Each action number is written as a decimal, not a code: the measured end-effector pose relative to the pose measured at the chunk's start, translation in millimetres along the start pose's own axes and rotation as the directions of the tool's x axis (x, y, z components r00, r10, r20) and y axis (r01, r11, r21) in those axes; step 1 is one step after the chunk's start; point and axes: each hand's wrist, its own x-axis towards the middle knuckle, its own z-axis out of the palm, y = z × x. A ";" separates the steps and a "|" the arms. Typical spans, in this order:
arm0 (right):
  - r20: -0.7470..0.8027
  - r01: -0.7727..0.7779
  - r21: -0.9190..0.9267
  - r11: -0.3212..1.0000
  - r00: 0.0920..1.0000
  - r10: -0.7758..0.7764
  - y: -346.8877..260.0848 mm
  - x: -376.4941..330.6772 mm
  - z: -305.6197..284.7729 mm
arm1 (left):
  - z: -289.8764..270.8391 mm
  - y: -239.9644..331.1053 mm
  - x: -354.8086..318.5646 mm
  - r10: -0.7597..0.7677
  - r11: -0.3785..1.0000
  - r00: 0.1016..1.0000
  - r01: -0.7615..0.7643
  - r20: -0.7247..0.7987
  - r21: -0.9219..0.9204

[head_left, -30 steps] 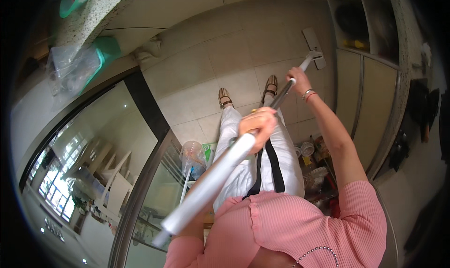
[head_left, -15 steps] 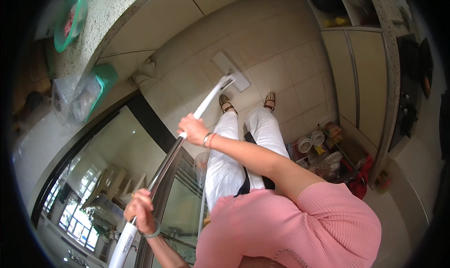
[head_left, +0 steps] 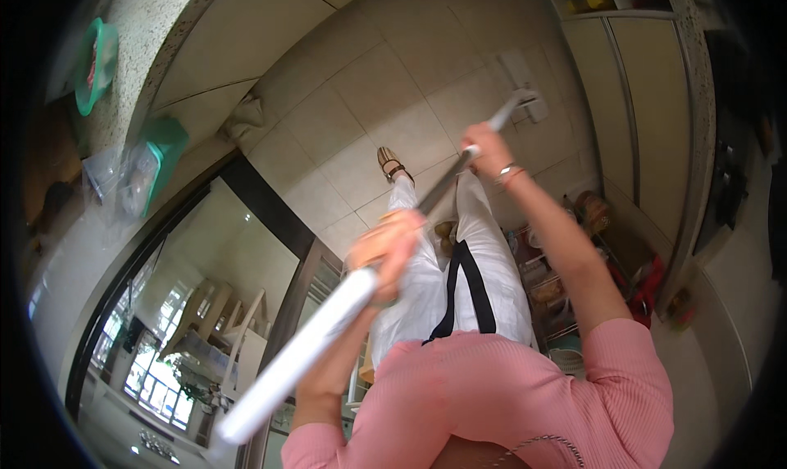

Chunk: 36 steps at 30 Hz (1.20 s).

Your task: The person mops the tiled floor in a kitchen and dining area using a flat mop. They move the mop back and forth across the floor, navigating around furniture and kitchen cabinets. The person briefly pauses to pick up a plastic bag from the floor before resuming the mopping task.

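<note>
Now, head view: left hand (head_left: 384, 252), blurred, fingers curled round near part of flat mop (head_left: 447, 181); right hand (head_left: 489, 151) closed round shaft farther along. Mop head (head_left: 522, 88), rectangular, on far-right floor (head_left: 361, 100), near cabinet (head_left: 652, 108). Risk: overlong push could bump cabinet; wide swing of near end could clip glass panel (head_left: 250, 231) at left. Smooth white grip, greyish shaft, pale square tiles, speckled worktop (head_left: 147, 55) far left.
</note>
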 end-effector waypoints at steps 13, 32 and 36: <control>-0.165 0.109 0.018 0.994 0.981 -0.105 -173.4 35.0 149.1 | -140.2 124.2 -44.1 -0.092 0.923 0.994 0.107 -0.057 0.370; 0.061 0.061 -0.142 0.988 0.997 -0.053 0.3 18.9 1.3 | -2.3 -11.9 -9.3 0.088 0.994 0.994 -0.092 -0.067 -0.056; -0.038 0.051 -0.112 0.992 0.998 -0.055 48.7 20.2 -42.8 | 42.3 -9.2 33.0 0.070 0.995 0.995 -0.065 0.068 -0.079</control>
